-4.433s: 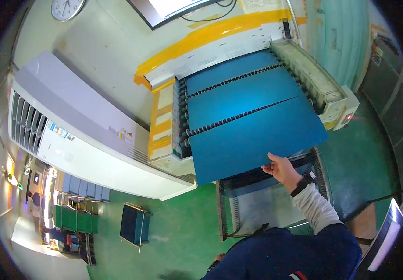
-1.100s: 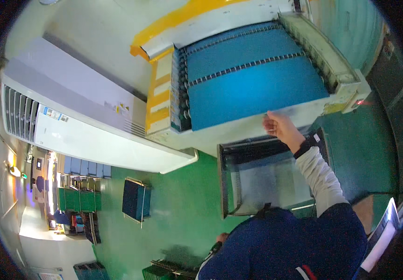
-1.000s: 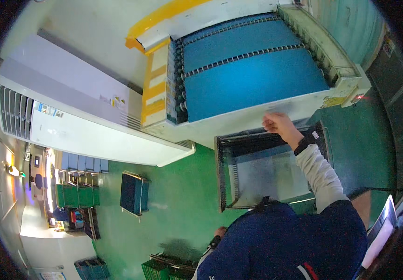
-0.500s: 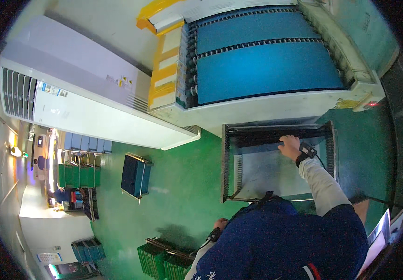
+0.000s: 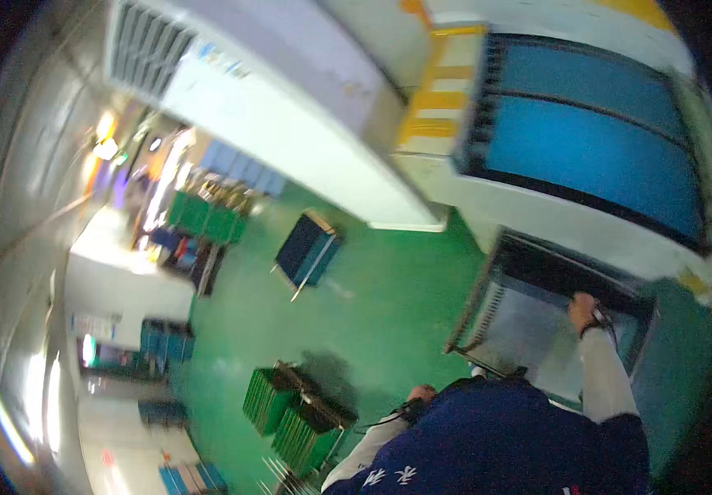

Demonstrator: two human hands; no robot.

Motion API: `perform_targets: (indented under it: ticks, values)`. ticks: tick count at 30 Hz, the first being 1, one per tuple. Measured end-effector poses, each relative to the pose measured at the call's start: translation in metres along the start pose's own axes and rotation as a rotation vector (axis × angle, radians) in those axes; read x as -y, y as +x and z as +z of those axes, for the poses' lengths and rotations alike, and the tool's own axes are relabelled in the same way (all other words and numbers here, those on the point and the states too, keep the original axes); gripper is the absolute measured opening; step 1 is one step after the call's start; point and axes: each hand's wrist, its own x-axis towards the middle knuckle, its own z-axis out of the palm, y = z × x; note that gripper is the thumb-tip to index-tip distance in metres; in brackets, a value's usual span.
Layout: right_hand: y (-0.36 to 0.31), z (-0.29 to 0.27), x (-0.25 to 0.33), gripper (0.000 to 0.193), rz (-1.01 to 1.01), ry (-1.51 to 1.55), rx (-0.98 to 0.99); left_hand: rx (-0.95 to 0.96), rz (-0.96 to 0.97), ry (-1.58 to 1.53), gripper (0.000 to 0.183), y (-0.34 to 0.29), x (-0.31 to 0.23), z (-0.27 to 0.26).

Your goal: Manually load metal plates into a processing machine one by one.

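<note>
My right hand (image 5: pixel 584 313), with a dark band and small device at the wrist, is over the slotted metal rack (image 5: pixel 475 318) at the right. It is nearest to the dark panels (image 5: pixel 537 262) along the rack's far side. Blur smears its fingers, so I cannot tell whether they grip an edge. Inside the rack a grey, dull sheet-like surface (image 5: pixel 521 326) shows. Low beside my body is my left hand (image 5: pixel 423 393), also with a dark wristband. Its fingers are mostly hidden, and nothing can be made out in it.
Behind the rack stands a white roller machine (image 5: pixel 570 198) carrying blue panels (image 5: pixel 587 148). A tall white air-conditioner cabinet (image 5: pixel 306 124) slants beside it. On the green floor are a rack of dark blue panels (image 5: pixel 306 250) and racks of green panels (image 5: pixel 302 433).
The view has turned left and tilted, so the rack and machine appear farther right. My right hand stays over the rack, and my left hand remains low beside my body.
</note>
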Motion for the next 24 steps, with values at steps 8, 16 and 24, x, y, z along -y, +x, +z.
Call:
perform_targets:
  ticks: [8,16,24]
  values:
    - [0.008,0.01,-0.02,0.024,-0.017,0.21,0.091,-0.103,0.173,0.136,0.029,0.05,0.052,0.059]
    - [0.0,0.031,-0.061,0.024,-0.066,0.217,-0.005,-0.093,0.156,-0.048,0.025,0.056,0.02,0.045]
    - [-0.018,-0.165,0.03,0.03,0.064,0.339,0.193,-0.133,-0.051,-0.162,0.029,0.065,0.035,0.059]
